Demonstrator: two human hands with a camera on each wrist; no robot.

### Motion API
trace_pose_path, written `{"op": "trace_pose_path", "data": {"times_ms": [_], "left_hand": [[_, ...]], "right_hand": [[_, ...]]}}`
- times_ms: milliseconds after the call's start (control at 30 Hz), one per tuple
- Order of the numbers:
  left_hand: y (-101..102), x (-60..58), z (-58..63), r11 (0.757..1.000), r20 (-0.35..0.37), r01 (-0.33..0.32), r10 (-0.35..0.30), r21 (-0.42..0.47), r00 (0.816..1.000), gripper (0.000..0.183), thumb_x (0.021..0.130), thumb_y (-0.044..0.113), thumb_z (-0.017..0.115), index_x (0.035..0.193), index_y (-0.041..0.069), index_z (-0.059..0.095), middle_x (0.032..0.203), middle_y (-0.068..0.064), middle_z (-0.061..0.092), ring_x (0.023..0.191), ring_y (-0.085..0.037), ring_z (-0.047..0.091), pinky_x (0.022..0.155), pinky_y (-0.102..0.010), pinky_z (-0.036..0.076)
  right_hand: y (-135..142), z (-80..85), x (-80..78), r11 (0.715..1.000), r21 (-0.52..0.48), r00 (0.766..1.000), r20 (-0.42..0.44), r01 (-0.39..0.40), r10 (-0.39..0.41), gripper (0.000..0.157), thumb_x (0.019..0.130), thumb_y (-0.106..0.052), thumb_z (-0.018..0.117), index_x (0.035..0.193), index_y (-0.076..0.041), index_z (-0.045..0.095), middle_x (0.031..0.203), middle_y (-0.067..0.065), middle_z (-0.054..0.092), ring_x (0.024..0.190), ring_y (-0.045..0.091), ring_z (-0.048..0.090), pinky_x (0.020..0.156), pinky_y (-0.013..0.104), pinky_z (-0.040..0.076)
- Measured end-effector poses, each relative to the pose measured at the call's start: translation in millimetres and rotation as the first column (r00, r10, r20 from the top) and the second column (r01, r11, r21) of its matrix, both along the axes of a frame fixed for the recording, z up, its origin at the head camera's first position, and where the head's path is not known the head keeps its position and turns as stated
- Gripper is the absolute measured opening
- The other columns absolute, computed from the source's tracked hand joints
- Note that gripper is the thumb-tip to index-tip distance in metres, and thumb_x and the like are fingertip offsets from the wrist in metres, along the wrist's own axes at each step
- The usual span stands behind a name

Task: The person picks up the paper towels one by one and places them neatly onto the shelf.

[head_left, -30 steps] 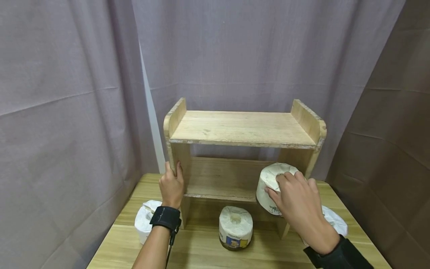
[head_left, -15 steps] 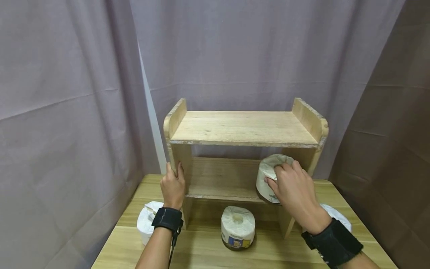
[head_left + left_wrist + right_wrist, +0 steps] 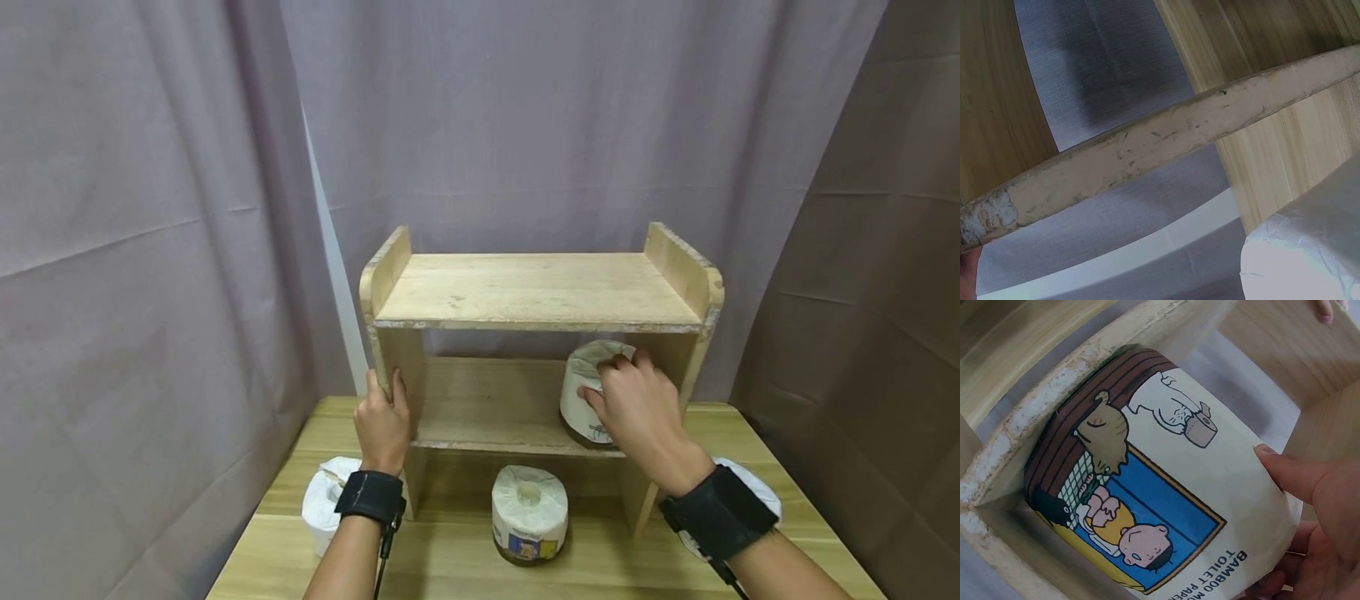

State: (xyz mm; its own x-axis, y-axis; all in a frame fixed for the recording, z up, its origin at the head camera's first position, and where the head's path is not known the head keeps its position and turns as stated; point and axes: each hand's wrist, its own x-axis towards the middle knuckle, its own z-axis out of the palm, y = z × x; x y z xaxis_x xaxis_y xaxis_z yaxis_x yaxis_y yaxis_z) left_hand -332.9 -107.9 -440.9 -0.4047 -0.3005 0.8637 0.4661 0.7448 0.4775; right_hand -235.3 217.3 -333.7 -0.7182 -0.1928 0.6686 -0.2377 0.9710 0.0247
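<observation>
A two-tier wooden shelf (image 3: 540, 287) stands on the table. My left hand (image 3: 382, 421) grips its left side panel, thumb on the inner face; the left wrist view shows that panel's worn edge (image 3: 1147, 147) and only a sliver of the hand. With its thumb and fingers at the top, my right hand (image 3: 643, 412) holds a wrapped toilet paper roll (image 3: 579, 408) at the right end of the lower board. Upright, the roll sits at the board's front edge by the right panel. A cartoon print on its wrapper (image 3: 1166, 469) fills the right wrist view.
Another wrapped toilet roll (image 3: 529, 517) stands on the table (image 3: 457, 567) before the shelf. White rolls lie at the left (image 3: 321, 510) and, partly behind my right wrist, at the right (image 3: 750, 482). Grey curtains (image 3: 525, 125) hang behind and beside the table.
My right hand has carried the toilet roll inward and slightly left, from in front of the lower board onto it. My left hand keeps its grip on the side panel.
</observation>
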Motion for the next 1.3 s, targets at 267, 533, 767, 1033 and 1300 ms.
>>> {"op": "trace_pose_path", "data": {"times_ms": [267, 533, 767, 1033, 1300], "left_hand": [[0, -1.5, -1.9, 1.0, -0.011, -0.008, 0.008, -0.003, 1.0, 0.021, 0.104, 0.015, 0.066, 0.102, -0.005, 0.057, 0.059, -0.026, 0.061, 0.057, -0.053, 0.066, 0.05, -0.062, 0.048], [2, -3.0, -2.1, 1.0, -0.014, -0.004, 0.004, -0.005, 1.0, 0.021, 0.104, 0.015, 0.067, 0.101, -0.004, 0.057, 0.056, -0.021, 0.059, 0.055, -0.051, 0.065, 0.048, -0.061, 0.048], [3, -4.9, -2.6, 1.0, -0.038, -0.012, 0.011, -0.016, 0.999, 0.021, 0.103, 0.015, 0.068, 0.101, -0.003, 0.058, 0.053, -0.016, 0.054, 0.053, -0.05, 0.064, 0.047, -0.06, 0.046], [1, -4.7, -3.9, 1.0, -0.045, -0.004, 0.004, -0.012, 0.999, 0.02, 0.103, 0.014, 0.068, 0.103, -0.004, 0.059, 0.053, -0.017, 0.056, 0.053, -0.049, 0.064, 0.048, -0.061, 0.047], [3, -4.4, -0.7, 1.0, -0.037, -0.004, 0.003, -0.02, 0.999, 0.022, 0.104, 0.017, 0.067, 0.102, -0.003, 0.059, 0.052, -0.015, 0.054, 0.051, -0.046, 0.063, 0.047, -0.059, 0.048]], "right_hand": [[-5, 0.1, -3.6, 0.998, 0.058, 0.999, -0.03, 0.032, -0.03, 0.041, 0.083, -0.03, 0.091, 0.068, 0.0, 0.067, 0.072, 0.017, 0.063, 0.071, 0.042, 0.061, 0.049, 0.051, 0.052], [-12, -1.8, -9.7, 0.994, 0.066, 0.99, -0.118, 0.082, -0.074, 0.053, 0.082, -0.039, 0.09, 0.062, -0.002, 0.058, 0.061, 0.015, 0.055, 0.064, 0.04, 0.059, 0.044, 0.045, 0.047], [-20, 1.7, -18.5, 0.982, 0.042, 0.977, -0.124, 0.183, -0.176, 0.057, 0.086, -0.046, 0.085, 0.071, 0.003, 0.06, 0.062, 0.018, 0.057, 0.065, 0.042, 0.061, 0.046, 0.045, 0.044], [-29, 6.7, -23.1, 0.976, 0.031, 0.975, -0.064, 0.215, -0.213, 0.068, 0.093, -0.041, 0.079, 0.051, -0.013, 0.034, 0.05, 0.002, 0.028, 0.05, 0.035, 0.049, 0.042, 0.039, 0.03], [-34, 2.6, -30.0, 0.983, 0.082, 0.912, -0.394, 0.163, -0.119, 0.064, 0.083, -0.034, 0.087, 0.052, -0.006, 0.038, 0.051, 0.003, 0.025, 0.038, 0.026, 0.039, 0.035, 0.041, 0.034]]}}
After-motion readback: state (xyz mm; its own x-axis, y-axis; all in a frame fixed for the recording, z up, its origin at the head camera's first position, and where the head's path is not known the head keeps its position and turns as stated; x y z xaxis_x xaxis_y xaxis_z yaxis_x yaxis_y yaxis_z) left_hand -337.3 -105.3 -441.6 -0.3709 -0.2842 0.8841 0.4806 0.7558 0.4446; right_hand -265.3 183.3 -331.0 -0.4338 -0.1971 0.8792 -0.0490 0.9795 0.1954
